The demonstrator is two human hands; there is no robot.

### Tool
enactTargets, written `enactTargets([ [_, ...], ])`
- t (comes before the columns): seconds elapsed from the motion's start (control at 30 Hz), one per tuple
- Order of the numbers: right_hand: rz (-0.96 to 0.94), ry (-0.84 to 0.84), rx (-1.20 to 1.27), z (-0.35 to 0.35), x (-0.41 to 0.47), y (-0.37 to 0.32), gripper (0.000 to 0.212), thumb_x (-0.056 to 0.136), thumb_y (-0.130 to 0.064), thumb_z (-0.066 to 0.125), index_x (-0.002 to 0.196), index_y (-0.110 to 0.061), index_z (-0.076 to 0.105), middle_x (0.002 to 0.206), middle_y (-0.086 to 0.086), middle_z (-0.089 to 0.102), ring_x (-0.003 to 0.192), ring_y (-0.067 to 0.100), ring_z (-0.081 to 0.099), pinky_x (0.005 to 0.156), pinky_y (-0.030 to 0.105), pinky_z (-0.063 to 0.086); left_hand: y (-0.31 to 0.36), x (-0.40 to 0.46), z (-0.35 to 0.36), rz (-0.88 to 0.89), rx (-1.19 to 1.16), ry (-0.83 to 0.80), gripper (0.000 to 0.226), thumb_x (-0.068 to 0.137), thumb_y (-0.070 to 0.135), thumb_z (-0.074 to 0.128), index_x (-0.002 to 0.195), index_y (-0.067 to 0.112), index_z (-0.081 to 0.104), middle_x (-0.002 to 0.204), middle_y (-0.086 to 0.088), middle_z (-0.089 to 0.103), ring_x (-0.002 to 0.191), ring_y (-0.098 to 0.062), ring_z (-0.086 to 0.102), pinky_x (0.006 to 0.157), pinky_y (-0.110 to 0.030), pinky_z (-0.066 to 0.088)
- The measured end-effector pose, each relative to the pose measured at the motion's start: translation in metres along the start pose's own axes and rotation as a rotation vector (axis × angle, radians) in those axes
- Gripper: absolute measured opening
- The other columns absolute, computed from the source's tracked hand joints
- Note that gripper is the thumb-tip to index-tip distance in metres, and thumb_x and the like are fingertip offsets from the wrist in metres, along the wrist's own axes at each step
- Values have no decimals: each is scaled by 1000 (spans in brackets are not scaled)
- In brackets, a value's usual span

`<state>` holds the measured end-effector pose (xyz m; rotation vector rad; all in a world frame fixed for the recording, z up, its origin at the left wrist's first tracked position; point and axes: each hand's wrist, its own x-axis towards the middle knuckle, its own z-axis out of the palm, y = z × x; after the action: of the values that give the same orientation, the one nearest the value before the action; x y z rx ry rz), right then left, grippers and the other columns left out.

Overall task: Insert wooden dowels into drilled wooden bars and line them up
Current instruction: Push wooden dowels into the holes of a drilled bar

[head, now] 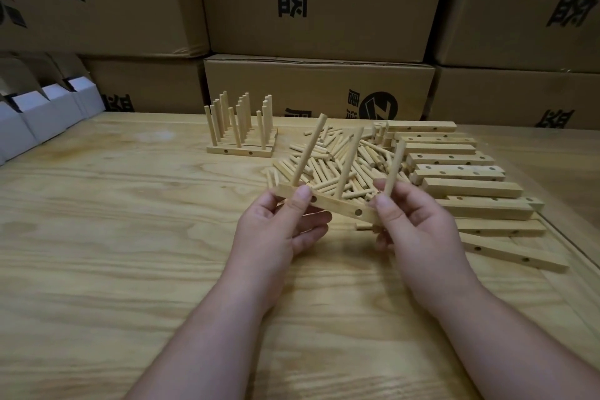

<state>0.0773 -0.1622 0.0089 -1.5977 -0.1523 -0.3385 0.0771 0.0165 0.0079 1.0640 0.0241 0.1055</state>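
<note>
Between my fingertips (303, 193) I hold a bar (337, 204) of pale, bare wood, matt and smoothly sanded, its drilled holes showing darker raw grain. The three dowels (349, 166) rising from it beyond my fingers are the same unvarnished light wood, round and smooth. The loose dowels (341, 153) heaped past my fingertips look equally matt. To the right of my right hand (418, 230), the stacked bars (467, 188) show clean sawn faces. Beneath my left hand (276, 230), the tabletop (113, 237) is plywood with bold grain and a faint sheen. Farther off, the cartons (318, 88) are matt brown corrugated cardboard with black print.
</note>
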Motion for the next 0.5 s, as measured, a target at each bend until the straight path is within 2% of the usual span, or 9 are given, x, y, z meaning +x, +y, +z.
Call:
enactTargets([
  [0.1, 49, -7, 57, 0, 1, 2, 12, 98, -17, 61, 96, -23, 71, 81, 0, 70, 59, 15, 59, 46, 26, 49, 1, -2, 0, -24, -9, -67, 41, 77, 36, 79, 109, 13, 67, 100, -10, 77, 91, -30, 76, 70, -35, 60],
  [0.2, 32, -2, 38, -2, 0, 3, 19, 99, -19, 59, 90, -27, 73, 75, -2, 67, 52, 10, 50, 43, 24, 43, 1, -2, 0, 18, 55, -29, 41, 79, 44, 79, 111, 23, 66, 107, -6, 77, 90, -21, 73, 64, -34, 57],
  [0.27, 12, 8, 19, -2, 0, 4, 19, 100, -21, 58, 89, -26, 72, 74, 1, 63, 55, 10, 48, 47, 26, 41, 2, -1, -2, 58, 114, 2, 37, 79, 46, 74, 110, 27, 71, 107, -4, 78, 88, -18, 72, 63, -33, 56],
  [0.37, -28, -2, -47, 0, 0, 5, 25, 101, -34, 56, 84, -20, 66, 75, 17, 57, 62, 19, 48, 56, 35, 40, 1, -2, -1, 103, 163, -13, 31, 85, 50, 67, 104, 27, 76, 99, -5, 77, 85, -20, 70, 66, -35, 55],
  [0.43, -39, -19, -72, 3, -2, 5, 32, 99, -43, 51, 80, -19, 61, 75, 21, 54, 58, 20, 45, 54, 36, 39, -4, -2, 2, 124, 220, -16, 29, 89, 53, 60, 95, 31, 78, 88, -1, 74, 86, -18, 68, 72, -37, 52],
  [0.5, -34, -21, -52, 6, -3, 4, 35, 102, -40, 49, 77, -18, 58, 67, 17, 51, 50, 17, 42, 45, 34, 38, -9, -3, 5, 131, 261, -2, 29, 90, 54, 54, 91, 35, 76, 73, 4, 67, 83, -16, 67, 80, -40, 51],
])
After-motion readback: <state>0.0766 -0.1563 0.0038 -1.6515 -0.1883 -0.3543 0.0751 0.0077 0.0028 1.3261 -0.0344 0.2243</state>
